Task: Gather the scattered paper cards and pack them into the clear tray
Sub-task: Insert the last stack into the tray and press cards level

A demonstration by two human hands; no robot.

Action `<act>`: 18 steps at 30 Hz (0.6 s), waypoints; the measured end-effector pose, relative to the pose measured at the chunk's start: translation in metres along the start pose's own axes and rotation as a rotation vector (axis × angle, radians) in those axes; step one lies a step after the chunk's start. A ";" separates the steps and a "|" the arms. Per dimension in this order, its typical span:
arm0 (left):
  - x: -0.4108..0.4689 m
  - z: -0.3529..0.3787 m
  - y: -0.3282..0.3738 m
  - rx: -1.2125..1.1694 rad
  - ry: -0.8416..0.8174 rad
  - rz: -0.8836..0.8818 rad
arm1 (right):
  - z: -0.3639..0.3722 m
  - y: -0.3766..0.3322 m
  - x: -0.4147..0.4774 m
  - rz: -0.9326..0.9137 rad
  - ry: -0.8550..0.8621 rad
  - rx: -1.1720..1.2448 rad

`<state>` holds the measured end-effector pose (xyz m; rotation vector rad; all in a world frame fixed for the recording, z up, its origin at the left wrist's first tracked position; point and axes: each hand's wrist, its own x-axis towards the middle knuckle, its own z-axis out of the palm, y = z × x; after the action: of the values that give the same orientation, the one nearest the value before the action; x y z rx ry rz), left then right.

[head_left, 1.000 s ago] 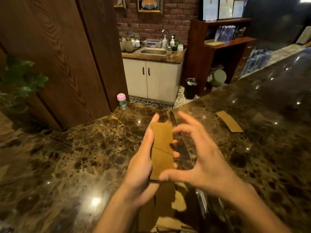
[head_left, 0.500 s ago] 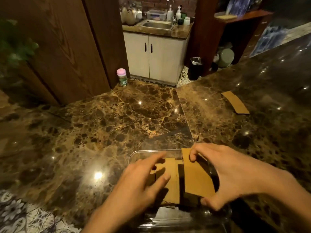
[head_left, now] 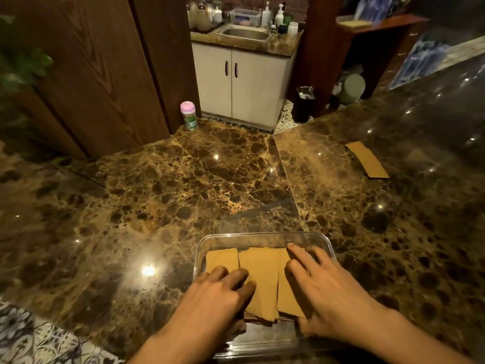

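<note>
Paper cards (head_left: 262, 282): brown ones, lying flat inside the clear tray in piles side by side, edges a bit uneven, and the middle pile laps over the one on its right.
Clear tray (head_left: 265, 234): sits on the bench right in front of the person, close to the near edge; see-through walls, rounded corners.
Left hand (head_left: 215, 298): palm down over the left part of the tray, fingers (head_left: 246, 287) close together and a little bent, tips resting on the cards, not wrapped round anything.
Right hand (head_left: 328, 290): palm down over the right-hand pile, fingers (head_left: 296, 252) spread apart and mostly straight, pressing on the cards, thumb down by the near end of the pile.
Stray card (head_left: 367, 160): one more brown card flat on the bench, off to the far right, well apart from the tray.
Bench (head_left: 131, 206): glossy dark brown marble with little light spots bouncing off it.
Jar (head_left: 188, 115): small, pink lid, green label, upright at the far corner of the bench next to the wood panel (head_left: 105, 74).
Background: white two-door cabinet (head_left: 236, 82) with a steel sink (head_left: 245, 34) on top and bottles around it, black bin (head_left: 304, 103) on the floor beside it, green plant (head_left: 21, 64) at the left edge.
</note>
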<state>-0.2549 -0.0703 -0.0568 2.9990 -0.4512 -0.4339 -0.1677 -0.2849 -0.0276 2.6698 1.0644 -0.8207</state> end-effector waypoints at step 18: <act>0.009 0.013 -0.006 0.098 -0.006 -0.040 | -0.007 -0.028 0.014 -0.108 0.110 0.025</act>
<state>-0.2487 -0.0679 -0.0719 3.1066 -0.4257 -0.4372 -0.1748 -0.2533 -0.0276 2.7268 1.2413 -0.7166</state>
